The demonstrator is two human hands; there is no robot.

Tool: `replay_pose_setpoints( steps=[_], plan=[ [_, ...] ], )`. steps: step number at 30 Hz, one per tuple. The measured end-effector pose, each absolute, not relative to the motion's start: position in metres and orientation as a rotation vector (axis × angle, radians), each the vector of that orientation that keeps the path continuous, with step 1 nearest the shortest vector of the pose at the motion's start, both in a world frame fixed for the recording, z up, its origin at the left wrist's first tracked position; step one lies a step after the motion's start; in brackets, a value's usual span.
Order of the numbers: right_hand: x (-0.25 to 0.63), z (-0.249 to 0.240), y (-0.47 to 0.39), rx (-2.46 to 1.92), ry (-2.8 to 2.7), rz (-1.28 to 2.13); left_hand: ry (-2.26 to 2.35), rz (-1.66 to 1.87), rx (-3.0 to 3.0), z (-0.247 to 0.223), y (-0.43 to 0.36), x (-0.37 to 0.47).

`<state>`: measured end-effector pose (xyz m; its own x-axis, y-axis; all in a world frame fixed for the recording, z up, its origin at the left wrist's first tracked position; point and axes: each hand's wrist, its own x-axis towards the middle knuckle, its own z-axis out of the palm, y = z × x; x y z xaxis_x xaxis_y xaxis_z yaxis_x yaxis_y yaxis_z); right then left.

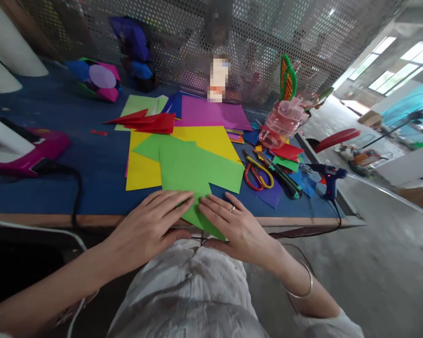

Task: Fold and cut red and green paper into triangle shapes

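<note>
A folded sheet of green paper (186, 166) lies at the table's front edge, with its lower corner jutting out over the edge. My left hand (158, 216) rests flat on its lower left side, fingers stretched out. On the lower right side lies my right hand (231, 218), also flat with fingers extended and a ring on one finger. Both sets of fingertips point inward and nearly meet over the paper. Beneath the green paper spread larger sheets of yellow paper (143, 173). Folded red paper (151, 123) sits just behind.
To the right are scissors (259, 176), a green utility knife (284, 176), a pink water bottle (282, 122) and a blue glue gun (331, 178). A magenta iron (35, 152) with a black cord stands left. Purple paper (211, 111) lies before the perforated metal panel (183, 42).
</note>
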<state>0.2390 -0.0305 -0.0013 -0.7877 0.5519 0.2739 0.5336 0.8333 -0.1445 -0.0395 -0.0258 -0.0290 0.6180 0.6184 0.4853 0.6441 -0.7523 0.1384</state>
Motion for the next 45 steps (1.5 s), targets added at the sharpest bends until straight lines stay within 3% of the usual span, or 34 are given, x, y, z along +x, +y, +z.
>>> replay_pose_setpoints(
  steps=[9, 23, 34, 45],
  plan=[
    [0.25, 0.006, -0.022, -0.774, -2.642, 0.199, -1.043, -0.911, -2.362, -0.028, -0.043, -0.041],
    [0.237, 0.013, 0.003, -0.762, -2.487, 0.298, -1.14, -1.113, -2.417, -0.032, -0.046, -0.048],
    [0.213, 0.016, 0.006, -1.283, -2.205, 0.411, -1.326, -1.251, -2.444, -0.034, -0.047, -0.053],
    [0.196, 0.02, 0.015, -1.395, -2.22, 0.384, -1.102, -1.02, -2.494, -0.059, -0.058, -0.071]
  ],
)
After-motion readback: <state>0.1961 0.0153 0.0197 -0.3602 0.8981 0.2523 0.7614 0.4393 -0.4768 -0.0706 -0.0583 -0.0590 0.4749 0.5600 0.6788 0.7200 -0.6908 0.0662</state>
